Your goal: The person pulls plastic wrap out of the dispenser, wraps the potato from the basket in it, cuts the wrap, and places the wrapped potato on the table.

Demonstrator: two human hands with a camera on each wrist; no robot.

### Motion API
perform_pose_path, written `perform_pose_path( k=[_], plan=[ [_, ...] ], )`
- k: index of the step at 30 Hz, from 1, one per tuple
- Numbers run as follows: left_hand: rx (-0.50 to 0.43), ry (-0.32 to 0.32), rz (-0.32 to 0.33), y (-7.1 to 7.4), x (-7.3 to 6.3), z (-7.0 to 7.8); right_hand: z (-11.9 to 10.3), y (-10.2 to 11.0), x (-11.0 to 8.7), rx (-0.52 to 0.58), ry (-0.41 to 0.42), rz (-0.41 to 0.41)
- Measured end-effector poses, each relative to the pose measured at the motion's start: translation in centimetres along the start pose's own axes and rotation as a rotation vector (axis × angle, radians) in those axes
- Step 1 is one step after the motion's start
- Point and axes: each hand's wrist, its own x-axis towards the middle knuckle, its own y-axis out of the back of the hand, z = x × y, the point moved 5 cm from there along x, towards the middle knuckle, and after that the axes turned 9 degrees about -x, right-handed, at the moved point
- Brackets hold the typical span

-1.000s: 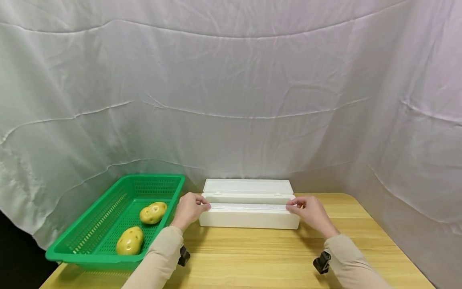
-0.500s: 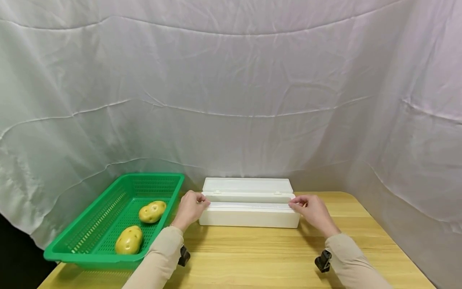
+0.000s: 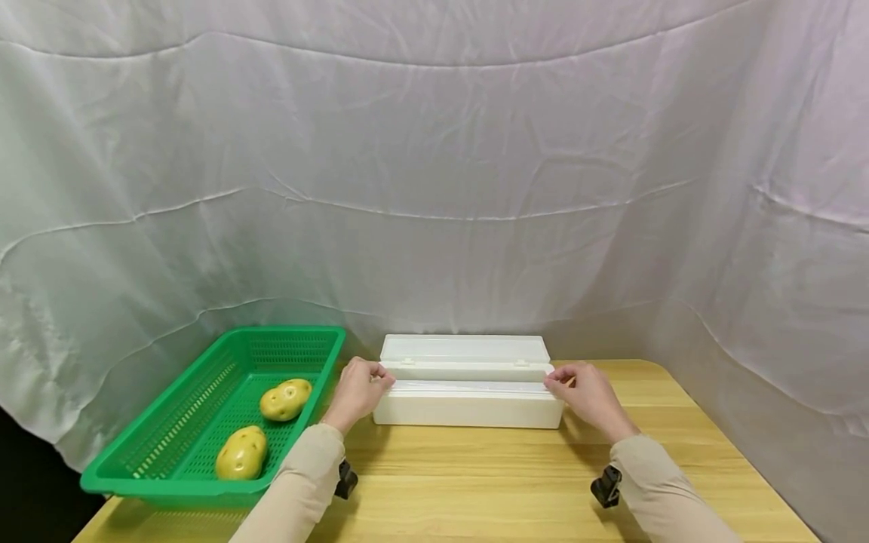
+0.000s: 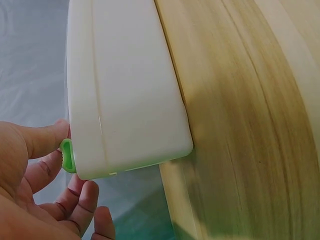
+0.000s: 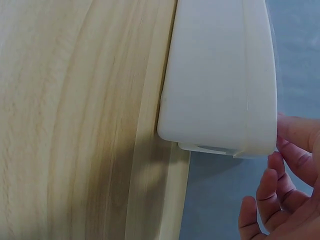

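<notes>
A long white cling film dispenser (image 3: 468, 412) lies across the far part of the table, its lid (image 3: 466, 348) tipped back. Clear cling film (image 3: 468, 387) spans the top of the box. At the left end, my left hand (image 3: 357, 394) pinches the film's corner between thumb and index finger. A green slide cutter (image 4: 67, 156) sits right by those fingertips in the left wrist view. My right hand (image 3: 589, 396) pinches the film at the opposite end; in the right wrist view its other fingers (image 5: 267, 187) hang loosely curled below the box's corner.
A green plastic basket (image 3: 170, 487) stands at the left, holding two potatoes, one nearer (image 3: 242, 453) and one farther back (image 3: 286, 400). The wooden table (image 3: 468, 483) runs back to a grey cloth curtain (image 3: 468, 264), which also hangs along the right side.
My right hand has shifted slightly to the right along the box's end, fingers still pinched. The left hand, dispenser and basket look practically the same.
</notes>
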Motion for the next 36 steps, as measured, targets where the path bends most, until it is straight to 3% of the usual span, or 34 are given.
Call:
perform_pose_path(
  k=[9,36],
  plan=[
    [-0.019,-0.021,-0.014,0.1,0.4,0.2,0.2,0.5,-0.2,0.009,-0.033,-0.028],
    [-0.009,-0.002,-0.055,1.3,1.2,1.6,-1.0,1.0,0.3,0.122,-0.085,-0.064]
  ],
)
